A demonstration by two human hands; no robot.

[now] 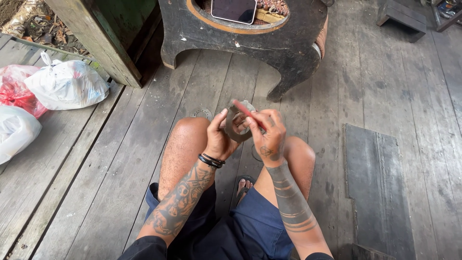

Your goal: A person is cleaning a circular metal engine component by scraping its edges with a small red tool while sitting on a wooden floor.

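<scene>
Head view, looking down past two bare knees to a grey plank floor [144, 159]. Counted: one ring-shaped piece, one thin red stick, two hands, three tied plastic bags (two white [67, 84], one red [14, 89]) at the left, one dark carved stool [288, 43] ahead with one flat phone-like slab [234, 9] lying in its round seat, and one dark board [378, 183] on the floor at the right.

The ring [235, 126] is dull grey, rough and thick-walled, open in the middle, held above the knees at the centre of the view. The left hand [219, 139] cups it from the left, thumb up along its rim, its grip closed around the ring; black bands circle that wrist. The right hand [269, 137] is bent at the wrist, back of the hand toward the camera, fingers pinched narrow on the red stick [248, 113], which slants across the ring's top edge and touches it. Both forearms rise from the lap, elbows tucked in.
</scene>
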